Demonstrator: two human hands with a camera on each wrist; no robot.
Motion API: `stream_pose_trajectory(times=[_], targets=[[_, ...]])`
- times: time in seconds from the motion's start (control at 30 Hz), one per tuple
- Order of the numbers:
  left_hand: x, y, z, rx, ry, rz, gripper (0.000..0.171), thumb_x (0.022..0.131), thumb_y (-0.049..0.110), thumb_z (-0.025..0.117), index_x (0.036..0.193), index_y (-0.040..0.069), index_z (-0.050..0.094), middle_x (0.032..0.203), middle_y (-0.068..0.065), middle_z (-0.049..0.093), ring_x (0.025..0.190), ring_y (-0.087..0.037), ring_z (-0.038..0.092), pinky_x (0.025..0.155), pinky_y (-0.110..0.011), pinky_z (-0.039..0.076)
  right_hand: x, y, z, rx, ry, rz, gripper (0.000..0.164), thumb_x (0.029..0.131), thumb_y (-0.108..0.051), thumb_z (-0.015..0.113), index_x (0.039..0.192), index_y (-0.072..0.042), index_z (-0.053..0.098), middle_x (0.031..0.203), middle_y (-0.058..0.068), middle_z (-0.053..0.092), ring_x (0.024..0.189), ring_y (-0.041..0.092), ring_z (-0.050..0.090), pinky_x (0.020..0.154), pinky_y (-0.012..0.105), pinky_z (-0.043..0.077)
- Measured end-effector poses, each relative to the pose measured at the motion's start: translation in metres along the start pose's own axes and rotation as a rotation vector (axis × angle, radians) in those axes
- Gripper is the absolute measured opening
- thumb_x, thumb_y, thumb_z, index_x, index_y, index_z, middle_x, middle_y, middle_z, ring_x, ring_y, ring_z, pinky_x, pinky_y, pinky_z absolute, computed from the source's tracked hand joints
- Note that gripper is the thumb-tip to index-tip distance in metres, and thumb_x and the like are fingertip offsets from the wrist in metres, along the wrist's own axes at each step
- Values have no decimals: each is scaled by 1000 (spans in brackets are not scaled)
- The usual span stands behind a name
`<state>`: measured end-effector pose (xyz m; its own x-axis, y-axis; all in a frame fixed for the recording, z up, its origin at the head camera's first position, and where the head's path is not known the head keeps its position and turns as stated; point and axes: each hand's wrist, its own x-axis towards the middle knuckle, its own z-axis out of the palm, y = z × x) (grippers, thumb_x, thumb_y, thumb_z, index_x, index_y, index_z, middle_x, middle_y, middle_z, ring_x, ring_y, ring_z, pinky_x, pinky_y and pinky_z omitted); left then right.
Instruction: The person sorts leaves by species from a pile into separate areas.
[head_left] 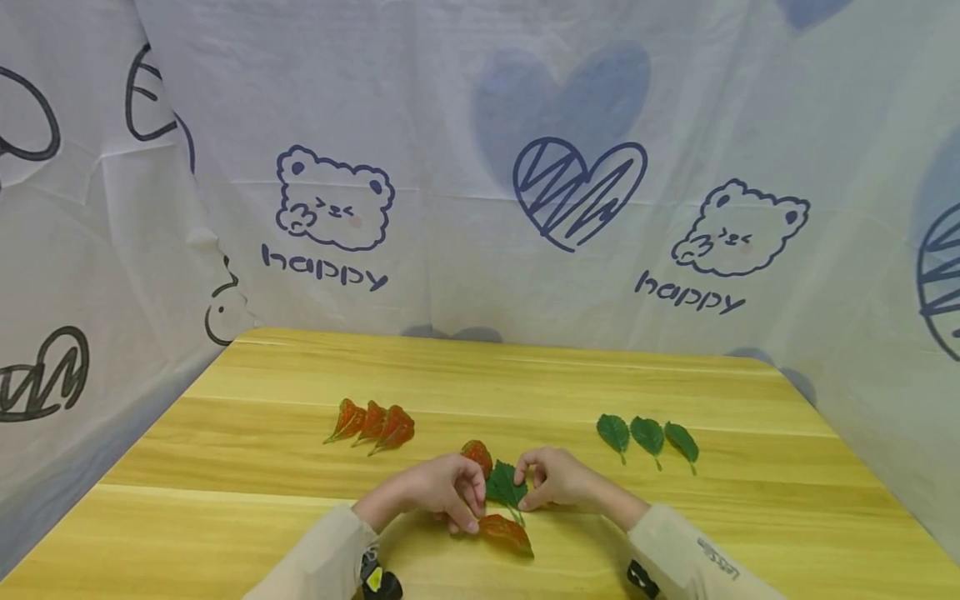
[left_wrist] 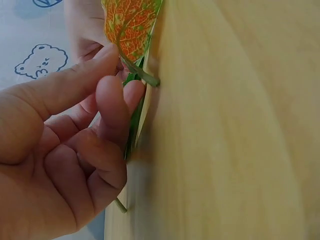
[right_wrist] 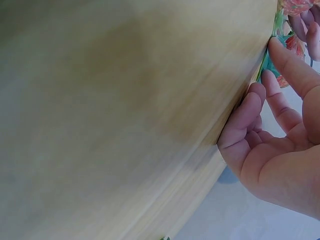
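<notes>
In the head view, my left hand [head_left: 444, 490] pinches the end of a red leaf [head_left: 507, 535] between thumb and fingers. The left wrist view shows the orange-red leaf [left_wrist: 132, 30] with green veins, its stem by the thumb tip. Just beyond it, a green leaf [head_left: 504, 485] lies on the table with its stem towards me. My right hand [head_left: 558, 482] touches that leaf's right edge with thumb and index finger, their tips apart; the other fingers are bent. Behind the green leaf lies another red leaf [head_left: 477, 456], partly hidden by my left hand.
Several red leaves [head_left: 372, 423] lie overlapped in a row at the left on the wooden table [head_left: 247, 533]. Three green leaves [head_left: 647, 436] stand in a row at the right. A white printed cloth [head_left: 450, 250] hangs behind the table.
</notes>
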<state>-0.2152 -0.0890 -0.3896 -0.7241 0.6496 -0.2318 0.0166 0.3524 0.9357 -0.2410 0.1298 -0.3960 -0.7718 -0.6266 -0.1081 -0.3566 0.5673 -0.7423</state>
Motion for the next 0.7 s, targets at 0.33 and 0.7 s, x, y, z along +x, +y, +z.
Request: stream_pose_trajectory(times=[0.33,0.7], targets=[[4,1,6,-46,-81,-2,20,72,-10,67,86,-3,55,78,-8,63,47,-10,53,41,-18,39,-1,-1,0,18,-1,4,19,71,-3,73,85,-4,60,57,-1,45,50,9,38,44,20,31],[5,4,15,-73,-85,-34,24,74,-9,65,92,0,51,76,-8,62,44,-10,52,37,-17,30,-1,0,-1,11,4,-5,20,70,-3,74,84,-3,60,56,-1,45,50,9,38,44,19,31]])
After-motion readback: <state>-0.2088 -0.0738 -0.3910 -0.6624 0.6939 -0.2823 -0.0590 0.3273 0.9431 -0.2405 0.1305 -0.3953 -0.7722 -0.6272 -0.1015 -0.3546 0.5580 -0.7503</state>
